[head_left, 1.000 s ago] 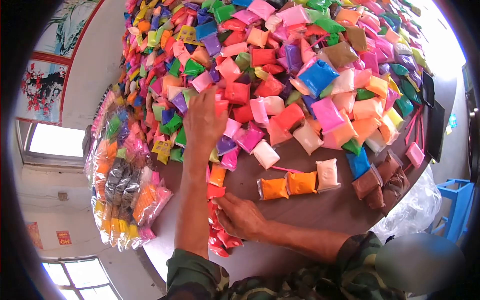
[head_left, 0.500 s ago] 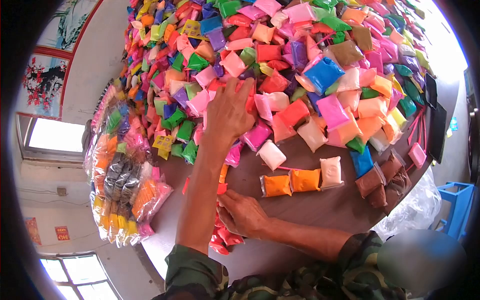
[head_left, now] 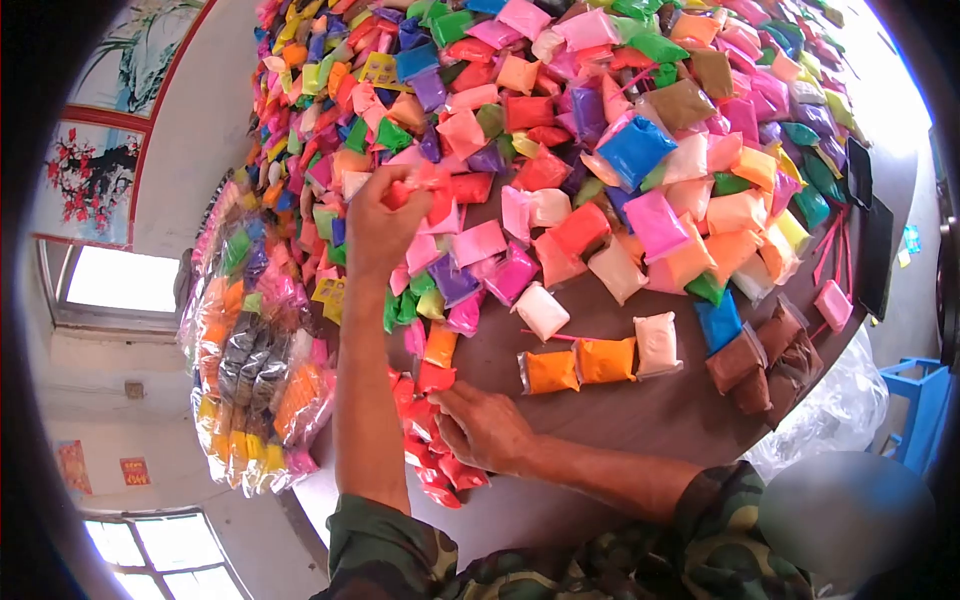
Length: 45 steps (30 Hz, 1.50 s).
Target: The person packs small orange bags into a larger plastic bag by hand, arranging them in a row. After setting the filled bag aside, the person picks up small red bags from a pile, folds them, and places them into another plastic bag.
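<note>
My left hand is raised at the near side of a big heap of small coloured packets, its fingers closed on a red packet. Lower down, my right hand has its thumb and fingertips pinched at the edge of another red packet. An orange packet lies just above that one. Several more red packets form a pile to the left of my right hand, which partly covers them.
Two orange packets and a pale one lie in a row on the brown table. Brown packets sit at the right edge. Clear bags of packets stand at the left. A blue stool is beyond the table.
My left hand has moved left and up, out of the heap, and now a red packet shows in its fingers. Packets where it was have shifted. My right hand has hardly moved.
</note>
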Each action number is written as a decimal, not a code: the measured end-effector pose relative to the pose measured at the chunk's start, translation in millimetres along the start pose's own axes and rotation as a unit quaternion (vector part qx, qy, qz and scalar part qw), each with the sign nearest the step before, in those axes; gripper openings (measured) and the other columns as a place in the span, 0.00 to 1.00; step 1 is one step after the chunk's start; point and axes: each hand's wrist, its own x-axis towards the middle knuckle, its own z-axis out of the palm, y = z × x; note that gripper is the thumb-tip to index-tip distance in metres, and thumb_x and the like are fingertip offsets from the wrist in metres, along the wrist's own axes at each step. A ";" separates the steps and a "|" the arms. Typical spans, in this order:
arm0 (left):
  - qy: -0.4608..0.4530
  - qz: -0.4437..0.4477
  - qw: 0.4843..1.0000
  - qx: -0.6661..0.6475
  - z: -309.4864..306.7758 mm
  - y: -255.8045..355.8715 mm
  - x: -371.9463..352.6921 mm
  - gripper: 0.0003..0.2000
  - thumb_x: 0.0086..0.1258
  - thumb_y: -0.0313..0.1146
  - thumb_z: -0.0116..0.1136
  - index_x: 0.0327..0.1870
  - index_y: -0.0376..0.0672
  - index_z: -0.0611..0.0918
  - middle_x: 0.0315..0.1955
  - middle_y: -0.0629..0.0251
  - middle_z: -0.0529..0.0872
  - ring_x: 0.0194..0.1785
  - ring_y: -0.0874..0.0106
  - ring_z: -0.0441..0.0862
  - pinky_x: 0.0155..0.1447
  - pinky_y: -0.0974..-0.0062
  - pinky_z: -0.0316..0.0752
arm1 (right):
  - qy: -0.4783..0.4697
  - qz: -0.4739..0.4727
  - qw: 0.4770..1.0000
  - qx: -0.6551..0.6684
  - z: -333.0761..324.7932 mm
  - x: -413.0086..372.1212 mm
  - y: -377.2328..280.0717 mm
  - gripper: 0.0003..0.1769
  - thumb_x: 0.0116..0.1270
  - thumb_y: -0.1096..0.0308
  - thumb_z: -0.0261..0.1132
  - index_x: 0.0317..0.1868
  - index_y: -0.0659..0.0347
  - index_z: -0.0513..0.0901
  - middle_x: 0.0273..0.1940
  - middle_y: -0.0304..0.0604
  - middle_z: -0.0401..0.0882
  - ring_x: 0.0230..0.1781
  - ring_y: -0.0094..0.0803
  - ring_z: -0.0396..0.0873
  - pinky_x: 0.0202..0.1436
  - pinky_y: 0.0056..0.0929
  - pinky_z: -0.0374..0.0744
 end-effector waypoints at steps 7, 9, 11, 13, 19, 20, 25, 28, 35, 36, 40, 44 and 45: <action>0.015 -0.121 0.967 -0.223 -69.5 4.0 -102.8 0.19 0.66 0.32 0.70 0.57 0.36 0.86 0.44 0.69 0.89 0.43 0.79 0.83 0.50 0.76 0.79 | 0.022 -0.004 1.000 0.022 2.3 2.9 5.0 0.17 0.71 0.74 0.65 0.59 0.64 0.81 0.43 0.56 0.83 0.43 0.57 0.85 0.45 0.53 0.84; 0.001 -0.151 0.964 -0.221 -89.8 -3.4 -144.9 0.19 0.68 0.32 0.68 0.58 0.35 0.85 0.45 0.69 0.88 0.45 0.80 0.82 0.53 0.79 0.78 | 0.038 -0.010 0.998 0.048 -0.5 5.2 3.8 0.15 0.74 0.72 0.63 0.59 0.64 0.81 0.45 0.60 0.83 0.45 0.62 0.85 0.47 0.57 0.83; -0.025 -0.189 0.967 -0.170 -104.0 -9.8 -185.3 0.22 0.67 0.32 0.67 0.61 0.34 0.84 0.49 0.66 0.88 0.51 0.78 0.83 0.59 0.76 0.77 | 0.058 -0.015 0.996 0.062 -0.9 8.4 3.7 0.13 0.76 0.72 0.61 0.58 0.65 0.81 0.46 0.63 0.83 0.46 0.64 0.85 0.48 0.57 0.83; -0.038 -0.191 0.973 -0.123 -108.6 -9.3 -218.7 0.24 0.66 0.30 0.67 0.63 0.32 0.83 0.50 0.66 0.88 0.52 0.77 0.84 0.59 0.75 0.78 | 0.087 -0.022 0.994 0.060 0.4 10.4 5.0 0.12 0.77 0.73 0.61 0.57 0.66 0.82 0.46 0.63 0.83 0.47 0.63 0.85 0.49 0.55 0.82; -0.015 -0.199 0.978 -0.060 -96.0 -14.4 -293.3 0.20 0.71 0.29 0.69 0.63 0.35 0.83 0.49 0.67 0.89 0.49 0.80 0.84 0.53 0.79 0.79 | 0.091 -0.016 0.994 0.054 -2.4 10.5 0.8 0.13 0.76 0.76 0.62 0.57 0.70 0.82 0.46 0.63 0.83 0.48 0.62 0.84 0.53 0.50 0.82; -0.006 -0.211 0.975 -0.068 -93.9 -15.8 -300.7 0.19 0.72 0.30 0.69 0.63 0.36 0.83 0.49 0.67 0.89 0.49 0.80 0.84 0.53 0.79 0.79 | 0.089 -0.022 0.995 0.045 -3.0 10.9 0.5 0.13 0.75 0.77 0.62 0.57 0.70 0.81 0.46 0.63 0.83 0.48 0.62 0.84 0.53 0.49 0.82; 0.068 -0.243 0.967 -0.041 -86.1 -39.9 -333.0 0.21 0.78 0.37 0.67 0.66 0.35 0.83 0.54 0.57 0.90 0.52 0.71 0.87 0.58 0.72 0.81 | 0.091 -0.057 0.993 0.043 -0.8 8.7 5.3 0.16 0.73 0.80 0.65 0.59 0.68 0.81 0.43 0.55 0.83 0.42 0.48 0.85 0.48 0.42 0.82; 0.095 -0.225 0.969 -0.028 -77.2 -62.5 -350.8 0.23 0.81 0.39 0.64 0.70 0.36 0.81 0.64 0.54 0.85 0.62 0.66 0.84 0.63 0.68 0.79 | 0.094 -0.047 0.994 0.037 -0.2 9.1 6.4 0.17 0.73 0.79 0.66 0.61 0.65 0.81 0.43 0.51 0.83 0.41 0.42 0.85 0.45 0.38 0.82; 0.139 -0.252 0.957 -0.029 -75.9 -52.3 -365.3 0.27 0.83 0.44 0.62 0.75 0.37 0.76 0.79 0.47 0.70 0.77 0.55 0.74 0.73 0.60 0.75 | 0.077 -0.010 0.997 0.019 -2.7 8.4 3.2 0.17 0.76 0.77 0.64 0.63 0.62 0.81 0.46 0.48 0.85 0.42 0.35 0.86 0.40 0.32 0.83; 0.148 -0.264 0.952 -0.046 -75.5 -48.5 -368.7 0.29 0.82 0.47 0.63 0.76 0.37 0.76 0.80 0.44 0.68 0.77 0.53 0.75 0.73 0.59 0.75 | 0.076 -0.006 0.997 0.024 -2.6 8.0 4.1 0.17 0.77 0.77 0.64 0.64 0.62 0.82 0.46 0.48 0.85 0.42 0.34 0.86 0.40 0.32 0.83; 0.170 -0.190 0.967 0.000 -54.5 -48.5 -403.2 0.38 0.72 0.51 0.73 0.77 0.36 0.74 0.81 0.41 0.65 0.81 0.46 0.68 0.78 0.52 0.70 | 0.077 0.016 0.993 0.091 -0.5 6.7 11.8 0.16 0.80 0.78 0.58 0.65 0.64 0.81 0.47 0.48 0.85 0.44 0.32 0.86 0.43 0.30 0.84; 0.094 -0.138 0.978 0.127 -33.6 -6.1 -410.8 0.50 0.58 0.54 0.83 0.79 0.38 0.71 0.81 0.40 0.64 0.82 0.39 0.63 0.81 0.45 0.66 | 0.093 0.049 0.981 0.165 -5.6 5.3 4.8 0.16 0.84 0.78 0.53 0.65 0.66 0.81 0.48 0.48 0.84 0.45 0.31 0.86 0.49 0.28 0.85; 0.079 -0.126 0.977 0.150 -28.6 -0.9 -409.6 0.53 0.54 0.54 0.85 0.79 0.39 0.71 0.81 0.39 0.63 0.82 0.38 0.62 0.81 0.44 0.65 | 0.101 0.048 0.978 0.177 -7.6 4.4 4.1 0.16 0.84 0.78 0.52 0.65 0.67 0.81 0.49 0.48 0.84 0.46 0.30 0.85 0.51 0.28 0.85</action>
